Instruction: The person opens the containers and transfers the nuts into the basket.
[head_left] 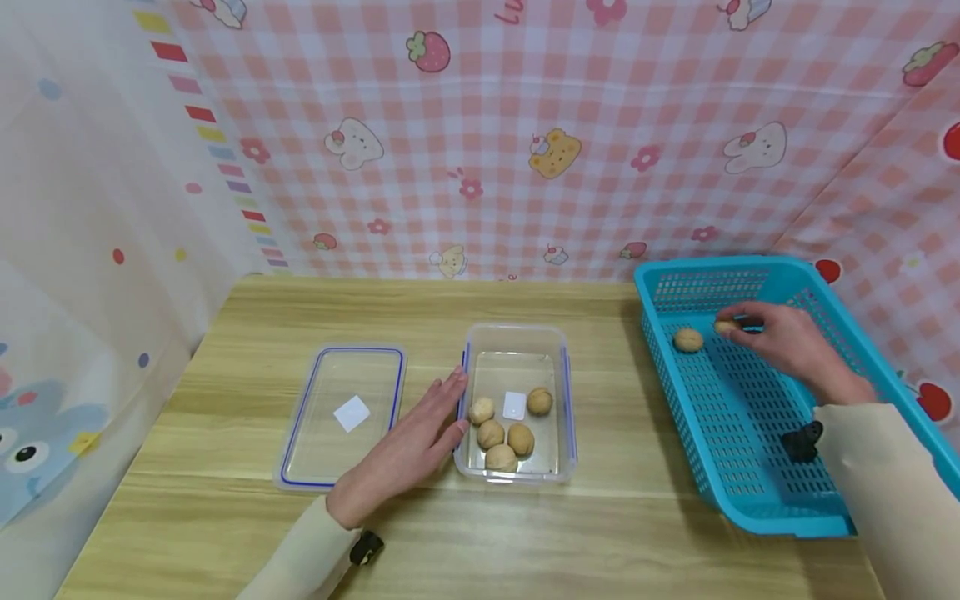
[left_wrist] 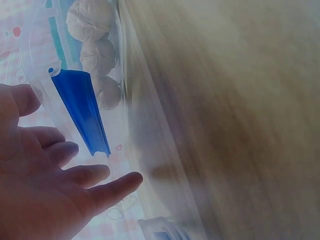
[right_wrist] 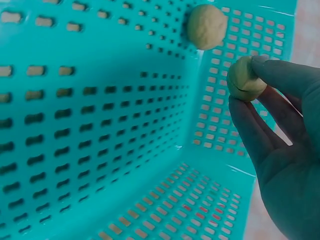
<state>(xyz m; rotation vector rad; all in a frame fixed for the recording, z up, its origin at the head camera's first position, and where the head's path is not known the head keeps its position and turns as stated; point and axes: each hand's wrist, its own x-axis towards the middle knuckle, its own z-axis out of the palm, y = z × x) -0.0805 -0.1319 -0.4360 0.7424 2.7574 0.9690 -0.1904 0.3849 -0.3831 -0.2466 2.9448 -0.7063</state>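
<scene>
Wood-grain bench (head_left: 630, 521), likely pick step: my right hand (head_left: 795, 346) pinches a walnut (head_left: 725, 327) in the basket (head_left: 765, 523), empty left hand (head_left: 408, 442) straight-fingered beside the container (head_left: 517, 367), next probably needs carrying over.

walnut (right_wrist: 244, 82) in right hand (right_wrist: 290, 170)

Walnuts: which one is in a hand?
The walnut pinched by the right hand; another lies untouched in the blue basket, five in the clear container.
</scene>
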